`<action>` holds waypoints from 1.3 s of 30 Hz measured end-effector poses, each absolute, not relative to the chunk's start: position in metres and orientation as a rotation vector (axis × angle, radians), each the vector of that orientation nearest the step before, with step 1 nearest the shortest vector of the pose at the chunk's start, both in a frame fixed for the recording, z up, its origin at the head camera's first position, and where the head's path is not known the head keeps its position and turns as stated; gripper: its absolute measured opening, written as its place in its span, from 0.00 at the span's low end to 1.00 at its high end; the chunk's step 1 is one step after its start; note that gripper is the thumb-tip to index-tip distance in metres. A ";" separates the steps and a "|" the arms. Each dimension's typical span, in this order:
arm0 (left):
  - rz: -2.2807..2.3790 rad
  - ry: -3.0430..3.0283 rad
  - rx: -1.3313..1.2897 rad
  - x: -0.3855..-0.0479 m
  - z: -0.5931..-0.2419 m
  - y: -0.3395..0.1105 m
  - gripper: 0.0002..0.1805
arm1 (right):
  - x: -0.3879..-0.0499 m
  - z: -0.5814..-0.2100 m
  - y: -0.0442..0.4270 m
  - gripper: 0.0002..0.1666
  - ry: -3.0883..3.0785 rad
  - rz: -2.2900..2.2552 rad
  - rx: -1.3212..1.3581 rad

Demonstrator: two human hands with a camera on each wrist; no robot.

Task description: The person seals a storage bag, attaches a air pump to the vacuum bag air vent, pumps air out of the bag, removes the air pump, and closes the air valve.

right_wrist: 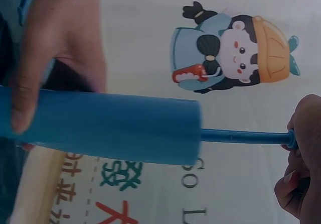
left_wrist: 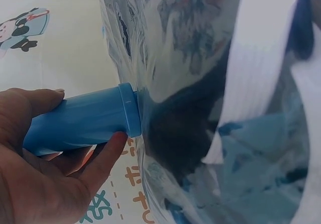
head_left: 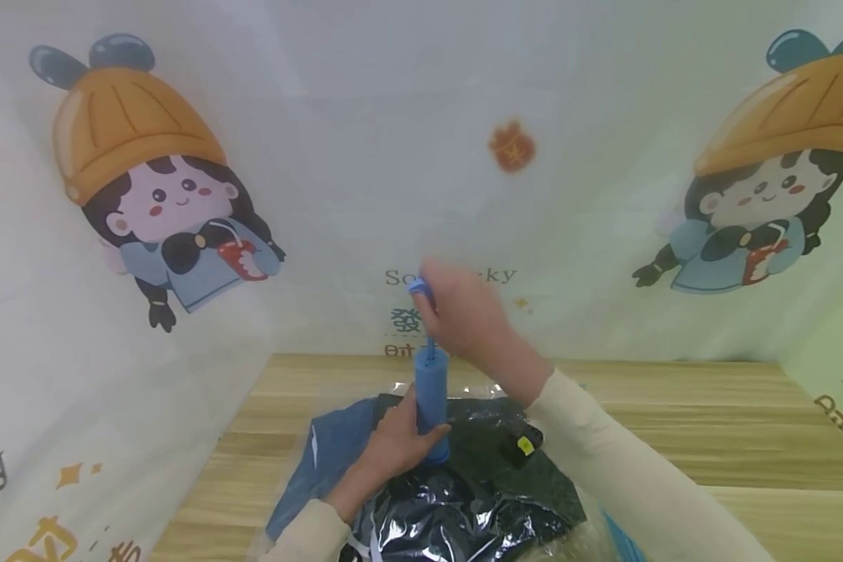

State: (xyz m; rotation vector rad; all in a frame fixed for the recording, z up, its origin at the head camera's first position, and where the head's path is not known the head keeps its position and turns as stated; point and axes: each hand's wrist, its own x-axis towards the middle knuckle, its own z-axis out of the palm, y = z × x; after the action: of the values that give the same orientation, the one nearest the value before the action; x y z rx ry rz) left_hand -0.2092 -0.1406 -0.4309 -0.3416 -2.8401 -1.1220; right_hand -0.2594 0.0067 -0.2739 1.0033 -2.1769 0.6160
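A blue hand pump (head_left: 432, 382) stands upright on a clear plastic vacuum bag (head_left: 478, 538) packed with dark and blue clothes. My left hand (head_left: 396, 441) grips the pump's barrel near its lower end, thumb on one side and fingers around the other. Above, my right hand (head_left: 467, 308) holds the pump's handle (head_left: 418, 287), and part of the rod (right_wrist: 246, 136) shows drawn out of the barrel. In the left wrist view the pump's base ring (left_wrist: 129, 109) meets the bag's film. The bag's valve is hidden under the pump.
The bag lies on a wooden table (head_left: 674, 421). A black item with a yellow tag (head_left: 525, 446) shows at the bag's right side. Behind the table hangs a white printed cloth (head_left: 365, 156) with cartoon figures, which also covers the sides.
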 end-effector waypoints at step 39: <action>-1.154 -2.813 -0.382 -0.211 -0.434 -0.142 0.45 | -0.258 -0.305 0.005 0.11 -2.213 0.595 1.066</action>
State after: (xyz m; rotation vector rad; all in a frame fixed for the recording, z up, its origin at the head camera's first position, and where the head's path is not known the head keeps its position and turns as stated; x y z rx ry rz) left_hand -0.2112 -0.1423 -0.4340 -0.3817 -2.8129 -1.1536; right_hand -0.2579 0.0049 -0.3051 1.0656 -2.2130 0.5946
